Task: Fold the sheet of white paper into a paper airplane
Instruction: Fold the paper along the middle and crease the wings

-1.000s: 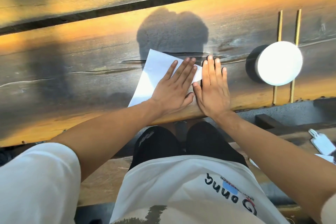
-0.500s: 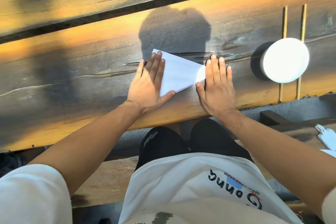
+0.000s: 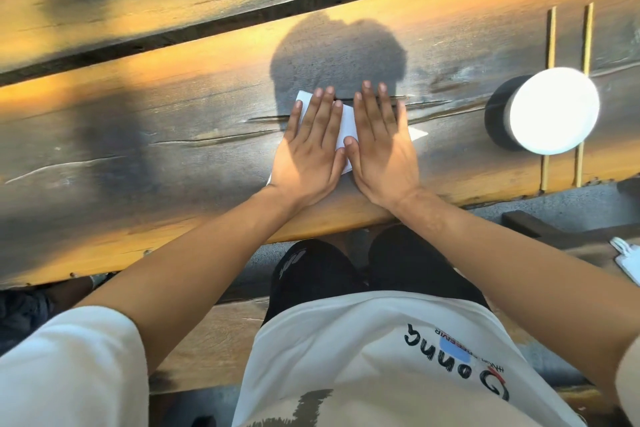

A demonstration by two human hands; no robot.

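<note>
The folded white paper lies flat on the wooden table, mostly hidden beneath both hands. Only a strip between the hands, a corner at the top left and a pointed tip at the right show. My left hand presses flat on the paper's left part with straight fingers. My right hand presses flat on its right part, fingers straight and together, thumb touching the left hand's edge.
A round white-topped black object stands on the table to the right of the hands. Two thin yellow sticks lie beside it. The table's near edge runs just below my wrists. A white item lies at far right.
My right hand has slid left onto the paper. My left hand has moved right, so both hands now lie side by side over the paper.
</note>
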